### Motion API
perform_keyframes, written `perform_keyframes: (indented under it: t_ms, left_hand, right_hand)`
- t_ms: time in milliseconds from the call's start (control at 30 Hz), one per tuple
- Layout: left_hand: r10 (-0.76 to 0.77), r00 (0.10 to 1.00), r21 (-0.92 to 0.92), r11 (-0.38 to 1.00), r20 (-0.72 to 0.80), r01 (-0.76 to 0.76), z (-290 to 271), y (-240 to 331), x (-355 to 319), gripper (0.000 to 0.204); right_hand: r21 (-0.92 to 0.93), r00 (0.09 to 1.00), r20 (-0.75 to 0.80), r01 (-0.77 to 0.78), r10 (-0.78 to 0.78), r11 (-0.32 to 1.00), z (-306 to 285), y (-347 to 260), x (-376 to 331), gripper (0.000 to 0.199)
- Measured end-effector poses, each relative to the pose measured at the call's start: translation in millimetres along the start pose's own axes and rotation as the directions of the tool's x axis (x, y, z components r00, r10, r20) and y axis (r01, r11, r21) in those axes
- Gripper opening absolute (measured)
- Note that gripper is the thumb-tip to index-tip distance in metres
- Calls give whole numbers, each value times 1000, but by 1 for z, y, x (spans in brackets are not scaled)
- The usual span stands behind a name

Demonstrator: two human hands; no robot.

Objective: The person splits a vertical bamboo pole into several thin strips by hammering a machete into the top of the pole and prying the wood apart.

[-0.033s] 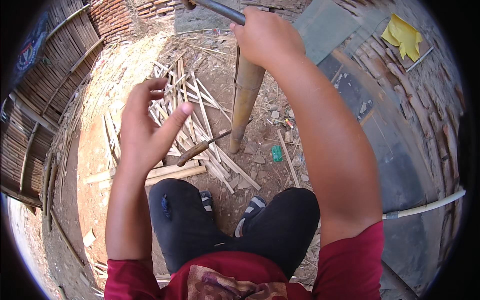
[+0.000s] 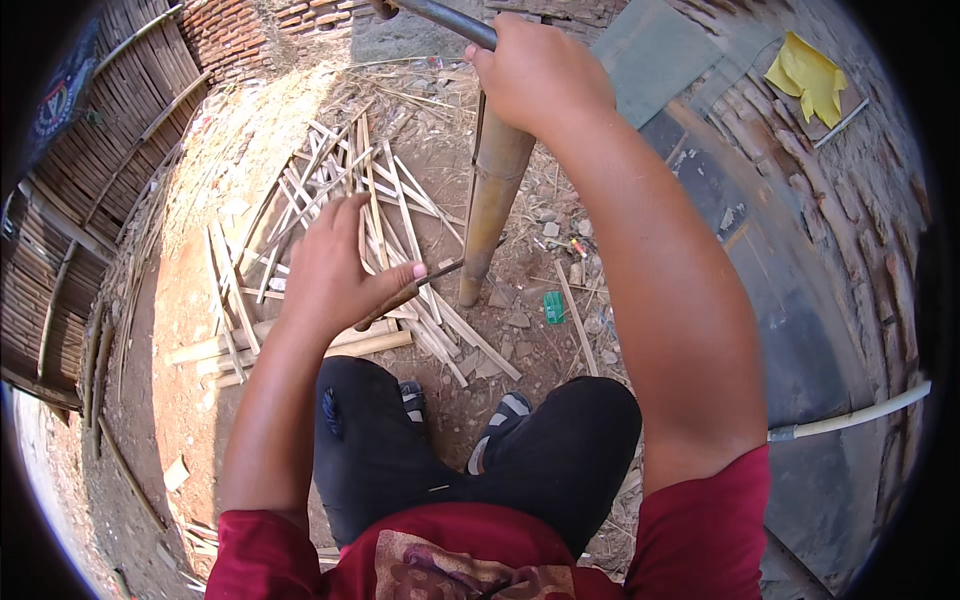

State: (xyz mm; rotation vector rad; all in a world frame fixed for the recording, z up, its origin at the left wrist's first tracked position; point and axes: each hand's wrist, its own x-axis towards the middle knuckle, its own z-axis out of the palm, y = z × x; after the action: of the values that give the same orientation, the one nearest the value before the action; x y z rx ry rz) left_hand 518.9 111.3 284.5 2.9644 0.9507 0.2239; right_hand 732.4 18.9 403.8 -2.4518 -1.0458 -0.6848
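An upright bamboo pole (image 2: 495, 175) stands before me, split along its left side near the top. My right hand (image 2: 550, 75) is closed round a dark metal rod (image 2: 445, 18) at the pole's top end. Low on the pole, a tool with a narrow metal blade and wooden handle (image 2: 378, 318) sticks out to the left; its blade tip meets the bamboo. My left hand (image 2: 345, 260) hovers over that handle with its fingers spread and thumb out, partly covering it. Whether the thumb touches the handle I cannot tell.
Split bamboo strips (image 2: 400, 200) lie heaped on the dirt floor beyond my left hand, with thicker pieces (image 2: 375, 343) near my knee. A small green plastic item (image 2: 554, 307) lies right of the pole. Dark sheets (image 2: 790, 300) and a pale pipe (image 2: 860, 408) are at the right.
My left hand has come down and to the right, from above the strips to over the tool's wooden handle. My right hand stays on the metal rod.
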Motion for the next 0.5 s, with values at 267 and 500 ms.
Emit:
perform_keyframes:
  t_ms: [267, 500]
  left_hand:
    - [-104, 926, -48, 990, 364, 130, 169, -46, 31, 49]
    - [16, 950, -66, 998, 312, 4, 179, -76, 75, 42]
  right_hand:
    - [203, 998, 60, 3, -15, 979, -21, -27, 9, 30]
    - [443, 974, -226, 105, -2, 891, 12, 48, -10, 42]
